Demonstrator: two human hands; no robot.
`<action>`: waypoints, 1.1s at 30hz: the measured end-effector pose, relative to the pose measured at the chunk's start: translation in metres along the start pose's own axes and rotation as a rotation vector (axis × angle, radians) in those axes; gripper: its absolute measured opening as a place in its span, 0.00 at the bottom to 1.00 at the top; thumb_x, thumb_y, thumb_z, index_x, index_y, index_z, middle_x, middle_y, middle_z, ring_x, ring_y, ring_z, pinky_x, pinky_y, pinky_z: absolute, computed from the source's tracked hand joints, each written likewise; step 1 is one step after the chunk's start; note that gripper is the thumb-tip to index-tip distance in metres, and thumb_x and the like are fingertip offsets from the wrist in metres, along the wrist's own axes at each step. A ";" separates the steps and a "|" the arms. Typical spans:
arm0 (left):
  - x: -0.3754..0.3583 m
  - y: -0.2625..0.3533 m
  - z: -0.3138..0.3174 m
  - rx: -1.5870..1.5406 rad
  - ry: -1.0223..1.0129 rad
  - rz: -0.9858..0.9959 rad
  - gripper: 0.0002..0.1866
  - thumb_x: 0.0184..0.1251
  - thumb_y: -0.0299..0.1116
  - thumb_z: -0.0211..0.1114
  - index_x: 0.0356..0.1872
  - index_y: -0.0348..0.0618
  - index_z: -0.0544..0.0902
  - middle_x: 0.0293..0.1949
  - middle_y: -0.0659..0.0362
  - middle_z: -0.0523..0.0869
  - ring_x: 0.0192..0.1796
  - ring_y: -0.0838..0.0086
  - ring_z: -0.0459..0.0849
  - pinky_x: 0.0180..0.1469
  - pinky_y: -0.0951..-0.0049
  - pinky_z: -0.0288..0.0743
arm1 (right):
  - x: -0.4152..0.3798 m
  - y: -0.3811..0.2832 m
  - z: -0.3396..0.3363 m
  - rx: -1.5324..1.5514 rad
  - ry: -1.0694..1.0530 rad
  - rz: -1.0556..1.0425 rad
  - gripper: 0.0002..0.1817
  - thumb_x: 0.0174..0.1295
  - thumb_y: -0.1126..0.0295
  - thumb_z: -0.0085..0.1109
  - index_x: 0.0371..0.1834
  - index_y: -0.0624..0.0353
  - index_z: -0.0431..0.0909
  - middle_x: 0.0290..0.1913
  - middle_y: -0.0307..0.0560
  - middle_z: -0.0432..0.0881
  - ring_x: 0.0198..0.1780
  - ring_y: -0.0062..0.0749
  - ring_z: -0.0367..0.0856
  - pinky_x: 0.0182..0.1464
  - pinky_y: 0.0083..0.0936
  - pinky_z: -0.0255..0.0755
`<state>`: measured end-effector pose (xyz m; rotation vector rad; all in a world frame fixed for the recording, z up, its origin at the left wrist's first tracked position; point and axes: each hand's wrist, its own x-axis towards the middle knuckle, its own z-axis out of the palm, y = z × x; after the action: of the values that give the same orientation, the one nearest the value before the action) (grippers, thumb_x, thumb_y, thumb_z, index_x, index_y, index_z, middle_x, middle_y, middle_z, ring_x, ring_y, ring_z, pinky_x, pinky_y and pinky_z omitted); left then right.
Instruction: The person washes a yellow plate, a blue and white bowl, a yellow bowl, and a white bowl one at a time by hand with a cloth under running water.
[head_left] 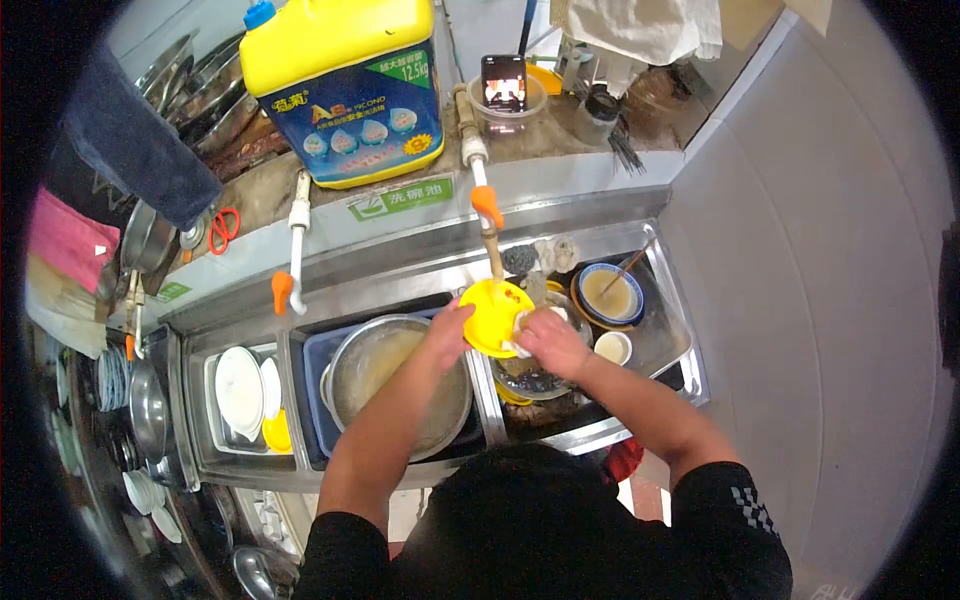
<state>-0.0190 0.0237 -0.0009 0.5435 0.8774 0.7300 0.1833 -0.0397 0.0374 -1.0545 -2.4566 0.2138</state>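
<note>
My left hand [453,328] grips the left rim of a yellow plate [488,322], tilted under the right-hand tap [491,245]. A few reddish-brown bits lie near the plate's upper edge. My right hand [552,343] is closed around a white cloth [519,328], which touches the plate's right side. Below the plate, partly hidden by it and my forearm, a metal basin [535,378] holds dark, murky water. To the right, a blue-rimmed bowl [612,292] contains cloudy liquid and a thin stick, with a white cup [613,348] in front of it.
In the middle sink a large metal pot [347,405] of cloudy water sits in a blue tub [316,400]. White plates [240,390] and a yellow dish [277,432] fill the left sink. A yellow detergent jug [343,90] and a phone [504,84] stand on the ledge behind.
</note>
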 end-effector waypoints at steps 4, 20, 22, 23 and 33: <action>0.000 -0.040 0.054 -0.045 0.462 0.286 0.24 0.66 0.27 0.50 0.64 0.46 0.64 0.58 0.53 0.74 0.58 0.61 0.75 0.59 0.66 0.70 | 0.018 -0.014 0.018 0.029 0.115 0.226 0.13 0.41 0.74 0.59 0.34 0.55 0.74 0.35 0.50 0.73 0.43 0.47 0.73 0.46 0.40 0.68; 0.023 -0.039 -0.006 -0.114 0.304 0.144 0.20 0.65 0.25 0.49 0.59 0.40 0.71 0.47 0.52 0.81 0.48 0.67 0.81 0.49 0.69 0.76 | 0.001 -0.011 0.013 0.031 -0.037 0.103 0.11 0.46 0.73 0.57 0.36 0.55 0.74 0.36 0.50 0.73 0.42 0.48 0.73 0.45 0.41 0.68; 0.011 -0.040 0.033 -0.054 0.509 0.331 0.21 0.64 0.25 0.49 0.59 0.40 0.71 0.47 0.52 0.81 0.48 0.67 0.81 0.48 0.68 0.76 | 0.018 -0.015 0.023 0.068 0.068 0.268 0.11 0.48 0.71 0.55 0.37 0.55 0.74 0.35 0.49 0.74 0.42 0.47 0.74 0.44 0.41 0.68; 0.010 -0.040 0.030 0.108 0.480 0.320 0.21 0.63 0.25 0.49 0.60 0.40 0.69 0.48 0.52 0.81 0.48 0.67 0.81 0.48 0.68 0.76 | 0.014 -0.017 0.025 0.054 0.097 0.268 0.10 0.49 0.71 0.55 0.36 0.55 0.75 0.35 0.49 0.74 0.41 0.47 0.74 0.42 0.42 0.68; 0.005 -0.033 0.013 0.432 0.519 0.247 0.26 0.60 0.26 0.48 0.63 0.43 0.65 0.56 0.50 0.76 0.56 0.57 0.77 0.55 0.55 0.73 | 0.001 -0.014 0.005 -0.006 0.041 0.216 0.12 0.46 0.73 0.58 0.37 0.54 0.77 0.39 0.51 0.76 0.47 0.49 0.75 0.49 0.42 0.69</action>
<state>0.0056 0.0051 -0.0187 0.8763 1.4874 0.9325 0.1709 -0.0483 0.0378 -1.3137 -2.3071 0.2507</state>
